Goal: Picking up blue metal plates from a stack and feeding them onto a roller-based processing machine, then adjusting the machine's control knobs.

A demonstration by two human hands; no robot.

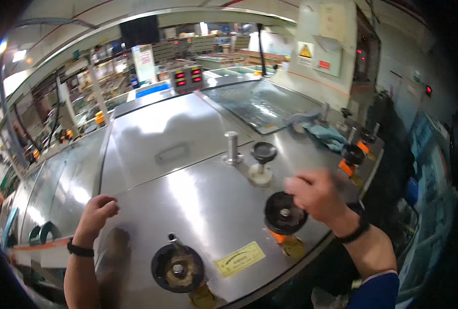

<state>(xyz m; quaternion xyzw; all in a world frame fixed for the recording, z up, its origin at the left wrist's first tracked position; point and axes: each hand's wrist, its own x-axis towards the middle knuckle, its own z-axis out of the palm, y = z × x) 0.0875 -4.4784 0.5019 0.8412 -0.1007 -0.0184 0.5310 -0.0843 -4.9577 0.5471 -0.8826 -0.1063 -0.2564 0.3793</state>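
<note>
My right hand [316, 195], slightly blurred, is closed in a fist at the far right rim of a black handwheel [278, 219]. The grip under those fingers is hidden. This wheel sits on an orange valve body near the front edge of a steel machine top [152, 211]. Toward the left, my left hand [99, 211] is curled loosely just above the steel, with nothing seen in it. A second black handwheel [162, 268], with a short metal crank handle sticking up, is at the front between my arms. A yellow label [240, 259] lies between the two wheels.
Behind the wheels stand a metal post [232, 147] and a smaller black knob [264, 152]. More orange valves with black wheels [353, 154] line the right edge beside a blue-green cloth [328, 137]. A lid with a recessed handle [172, 153] and a glass panel [262, 105] lie farther back.
</note>
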